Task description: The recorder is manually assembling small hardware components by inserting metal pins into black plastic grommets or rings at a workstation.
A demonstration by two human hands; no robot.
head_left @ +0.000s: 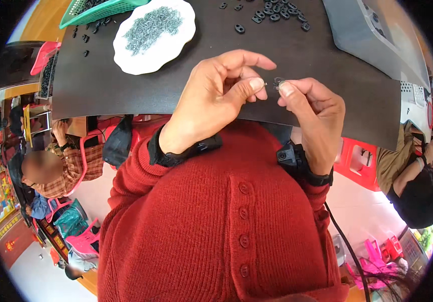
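Observation:
Both hands meet above the near part of the dark table, fingertips a short gap apart. My left hand (216, 93) pinches between thumb and fingers a tiny silvery piece (265, 84), which looks like a small spring; only its tip shows. My right hand (312, 103) pinches a small dark plastic piece (278, 82) with a looped outline, partly covered by the thumb. Beyond my left hand stands a white scalloped plate (131, 63) with a heap of small silvery springs (153, 29). Black two-holed plastic pieces, like cord locks (277, 11), lie loose at the far side.
A green basket (103, 14) with black parts is at the far left, loose black bits beside it. A grey translucent bin (357, 48) stands on the right. Around the table (101, 80) are a red stool (356, 160) and seated people on both sides.

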